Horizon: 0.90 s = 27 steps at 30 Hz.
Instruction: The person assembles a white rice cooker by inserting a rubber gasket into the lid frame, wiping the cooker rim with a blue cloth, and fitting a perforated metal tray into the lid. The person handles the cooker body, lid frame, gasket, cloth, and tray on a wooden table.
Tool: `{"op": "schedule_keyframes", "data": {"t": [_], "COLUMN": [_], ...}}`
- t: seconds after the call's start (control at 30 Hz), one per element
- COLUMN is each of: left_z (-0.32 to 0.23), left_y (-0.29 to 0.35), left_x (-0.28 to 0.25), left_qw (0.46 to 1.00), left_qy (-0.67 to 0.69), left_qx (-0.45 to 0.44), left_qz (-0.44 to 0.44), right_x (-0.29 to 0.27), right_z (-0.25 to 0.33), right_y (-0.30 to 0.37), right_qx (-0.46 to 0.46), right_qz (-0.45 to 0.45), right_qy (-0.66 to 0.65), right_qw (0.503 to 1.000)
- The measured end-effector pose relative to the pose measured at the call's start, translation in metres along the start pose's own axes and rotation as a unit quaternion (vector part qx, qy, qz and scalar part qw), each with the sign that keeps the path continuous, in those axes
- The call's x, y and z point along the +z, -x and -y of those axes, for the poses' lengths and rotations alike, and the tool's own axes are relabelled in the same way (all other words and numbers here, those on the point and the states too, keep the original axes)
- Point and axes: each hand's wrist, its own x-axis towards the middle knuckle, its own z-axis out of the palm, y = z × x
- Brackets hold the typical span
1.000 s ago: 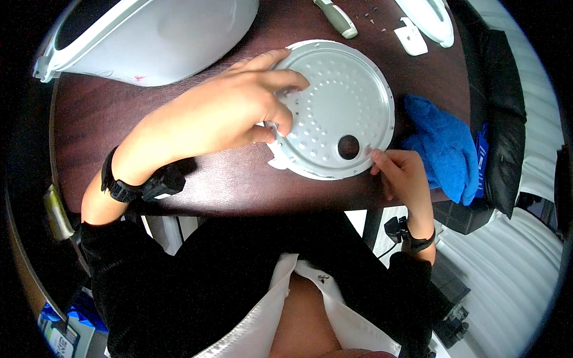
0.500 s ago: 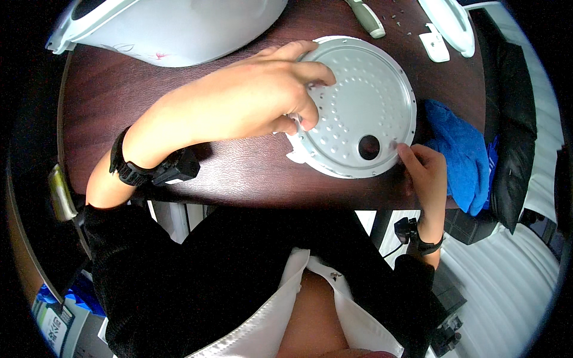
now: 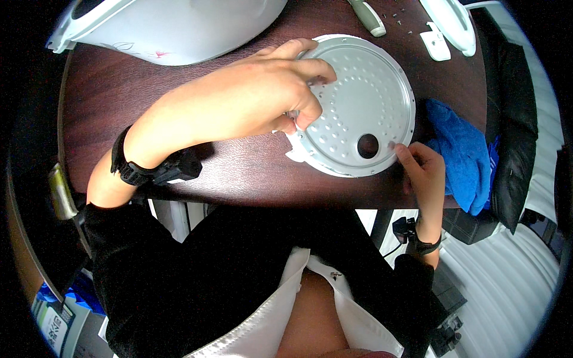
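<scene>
A round, silvery metal lid plate [image 3: 370,89] with rows of dimples and one dark round hole sits over the brown table. Its edge is pale, with a small tab sticking out at the lower left. My left hand [image 3: 286,86] reaches across its left side, fingers bent and spread over the dimples, with thumb and forefinger closed near the left edge. At the lower right rim, my right hand [image 3: 424,167] pinches the edge between thumb and curled fingers. The underside of the lid plate is hidden.
A large white appliance shell [image 3: 179,30] stands at the far left. Beyond the lid lie a grey-green handle [image 3: 367,18], several small screws, a white bracket [image 3: 436,46] and a long white cover [image 3: 450,27]. A blue cloth [image 3: 456,155] hangs over the table's right edge.
The lid plate and my right hand have shifted very slightly up and left. My left hand keeps nearly the same pose, its thumb and forefinger moving a little.
</scene>
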Motion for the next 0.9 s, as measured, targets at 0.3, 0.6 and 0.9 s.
{"op": "schedule_keyframes", "data": {"t": [0.3,0.6,0.9], "left_z": [0.003,0.001,0.001], "left_y": [0.0,-0.011,-0.018], "left_x": [0.003,-0.005,0.011], "left_qw": [0.999,0.97,0.907], "left_qy": [0.038,0.228,0.23], "left_qx": [0.007,0.009,-0.014], "left_qz": [0.005,-0.081,-0.354], "right_x": [0.0,-0.008,-0.004], "right_z": [-0.002,-0.001,-0.002], "right_y": [0.0,0.001,0.023], "right_qx": [-0.009,0.077,0.007], "right_qz": [-0.004,0.034,-0.099], "right_qy": [0.003,-0.228,-0.391], "right_qw": [1.0,0.97,0.915]}}
